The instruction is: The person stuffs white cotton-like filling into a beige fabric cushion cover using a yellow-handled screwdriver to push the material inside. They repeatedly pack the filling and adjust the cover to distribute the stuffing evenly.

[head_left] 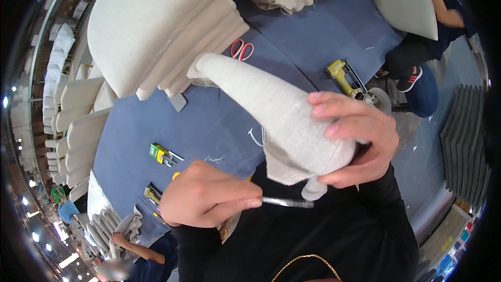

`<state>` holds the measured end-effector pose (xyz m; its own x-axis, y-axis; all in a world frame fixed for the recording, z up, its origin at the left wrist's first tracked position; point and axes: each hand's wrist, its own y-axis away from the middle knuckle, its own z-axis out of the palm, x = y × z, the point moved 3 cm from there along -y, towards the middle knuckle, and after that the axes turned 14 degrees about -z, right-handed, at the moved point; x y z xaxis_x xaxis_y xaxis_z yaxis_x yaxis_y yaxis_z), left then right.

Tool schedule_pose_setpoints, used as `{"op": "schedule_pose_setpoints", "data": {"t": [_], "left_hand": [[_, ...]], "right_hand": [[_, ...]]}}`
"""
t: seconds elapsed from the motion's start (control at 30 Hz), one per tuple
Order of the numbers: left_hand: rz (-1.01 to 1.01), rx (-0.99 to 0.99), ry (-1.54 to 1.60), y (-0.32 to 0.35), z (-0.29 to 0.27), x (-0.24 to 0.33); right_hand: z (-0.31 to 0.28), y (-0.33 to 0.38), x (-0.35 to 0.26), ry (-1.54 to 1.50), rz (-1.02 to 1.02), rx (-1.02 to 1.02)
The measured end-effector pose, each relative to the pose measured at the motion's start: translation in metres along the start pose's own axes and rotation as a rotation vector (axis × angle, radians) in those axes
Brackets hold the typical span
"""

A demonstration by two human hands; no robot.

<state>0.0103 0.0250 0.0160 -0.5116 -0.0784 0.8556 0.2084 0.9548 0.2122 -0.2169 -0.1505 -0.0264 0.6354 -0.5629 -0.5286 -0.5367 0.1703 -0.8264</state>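
My right hand grips the wide end of a beige fabric-covered upholstery piece, fingers on top and thumb beneath. The piece is held tilted above the table, its narrow end pointing to the far left. A loose flap of fabric hangs at its near end, by my right thumb. My left hand is closed on a thin silver blade-like tool, whose tip reaches close to that flap; my fist hides its handle. Whether the tip touches the fabric, I cannot tell.
Stacked beige padded panels and scissors lie on the blue-grey table. A yellow staple gun rests at right, a green-yellow box at left, another staple gun nearby. Co-workers are at far right and lower left.
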Motion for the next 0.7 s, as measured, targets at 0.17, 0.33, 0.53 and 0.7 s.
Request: {"op": "schedule_pose_setpoints", "data": {"t": [0.17,0.33,0.53,0.7], "left_hand": [[-0.297,0.346,0.110,-0.011,0.019,-0.004],[-0.280,0.444,0.185,-0.025,0.031,-0.001],[-0.221,0.485,0.159,-0.030,0.033,0.008],[-0.265,0.443,-0.030,-0.025,0.018,0.030]], "right_hand": [[-0.017,0.001,0.001,0.058,0.098,0.109],[-0.021,0.007,0.007,0.058,0.120,0.167],[-0.014,0.008,0.004,0.028,0.129,0.200],[-0.008,0.002,-0.001,0.021,0.135,0.140]]}}
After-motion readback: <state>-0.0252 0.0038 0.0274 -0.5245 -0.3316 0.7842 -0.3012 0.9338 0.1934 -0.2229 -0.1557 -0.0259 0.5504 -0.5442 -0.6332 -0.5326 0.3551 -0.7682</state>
